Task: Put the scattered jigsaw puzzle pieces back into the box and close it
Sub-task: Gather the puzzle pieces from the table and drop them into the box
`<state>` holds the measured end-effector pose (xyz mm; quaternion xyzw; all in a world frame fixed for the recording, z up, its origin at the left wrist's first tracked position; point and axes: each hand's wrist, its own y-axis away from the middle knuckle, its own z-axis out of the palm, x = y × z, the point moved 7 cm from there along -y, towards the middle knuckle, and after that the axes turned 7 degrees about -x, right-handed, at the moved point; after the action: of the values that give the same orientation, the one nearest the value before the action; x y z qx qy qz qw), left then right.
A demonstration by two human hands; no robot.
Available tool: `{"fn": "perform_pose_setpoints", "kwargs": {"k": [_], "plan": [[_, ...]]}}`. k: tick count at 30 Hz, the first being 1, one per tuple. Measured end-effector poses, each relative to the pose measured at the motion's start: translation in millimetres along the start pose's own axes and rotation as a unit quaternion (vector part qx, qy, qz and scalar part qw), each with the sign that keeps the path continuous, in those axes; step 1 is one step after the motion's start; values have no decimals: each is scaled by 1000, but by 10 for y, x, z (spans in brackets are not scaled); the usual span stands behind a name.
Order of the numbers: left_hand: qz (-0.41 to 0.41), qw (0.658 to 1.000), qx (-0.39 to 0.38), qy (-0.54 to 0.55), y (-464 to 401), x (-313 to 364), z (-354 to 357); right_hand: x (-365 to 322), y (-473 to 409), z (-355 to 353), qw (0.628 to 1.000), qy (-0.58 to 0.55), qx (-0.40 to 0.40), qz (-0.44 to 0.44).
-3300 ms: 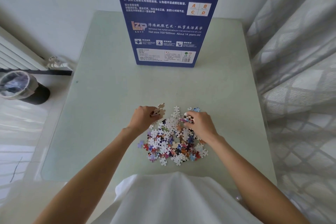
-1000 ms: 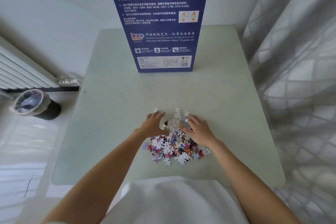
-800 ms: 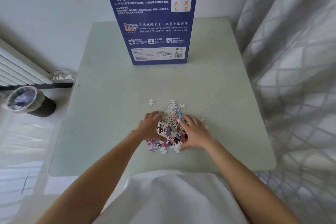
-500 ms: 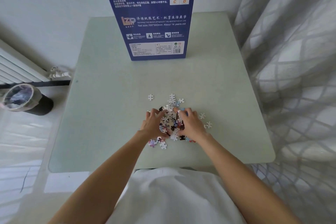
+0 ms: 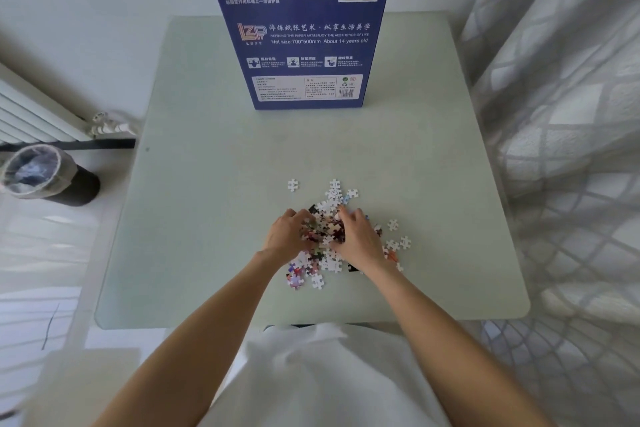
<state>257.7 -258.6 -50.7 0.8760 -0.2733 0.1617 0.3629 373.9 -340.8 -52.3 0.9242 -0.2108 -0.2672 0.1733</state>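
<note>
A tall blue puzzle box (image 5: 304, 31) stands upright at the far middle of the pale green table (image 5: 214, 184); its top is out of frame. A pile of jigsaw pieces (image 5: 323, 229) lies near the table's front middle. My left hand (image 5: 285, 234) and my right hand (image 5: 356, 239) curl round a bunch of these pieces from both sides, squeezing it between them. Loose pieces lie beyond the hands (image 5: 334, 189), one alone at the left (image 5: 292, 185), several to the right (image 5: 398, 239) and several under my wrists (image 5: 311, 270).
A bin with a plastic liner (image 5: 41, 173) stands on the floor to the left, beside a white radiator (image 5: 31, 111). A patterned curtain (image 5: 568, 121) hangs along the table's right edge. My white shirt (image 5: 322, 374) fills the bottom of the view.
Both hands swept inward across the spread pile and pressed the pieces into a tight bunch between them. Several pieces were left behind around the hands.
</note>
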Motion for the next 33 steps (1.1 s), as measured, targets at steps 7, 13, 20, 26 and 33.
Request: {"fn": "perform_pose_setpoints", "kwargs": {"k": [7,13,20,26,33], "plan": [[25,999,-1,37,-152,-47,-154,-110,-76,-51,999,-7,36,8],[13,996,4,90,-191,-177,-263,-164,-93,-85,999,-4,46,5],[34,992,21,120,-161,-208,-477,-68,0,-329,991,-71,90,63],[117,988,59,83,-62,26,-886,-97,46,-683,988,-119,86,53],[250,955,148,57,206,661,-1890,-430,77,-1626,981,-187,30,-32]]}}
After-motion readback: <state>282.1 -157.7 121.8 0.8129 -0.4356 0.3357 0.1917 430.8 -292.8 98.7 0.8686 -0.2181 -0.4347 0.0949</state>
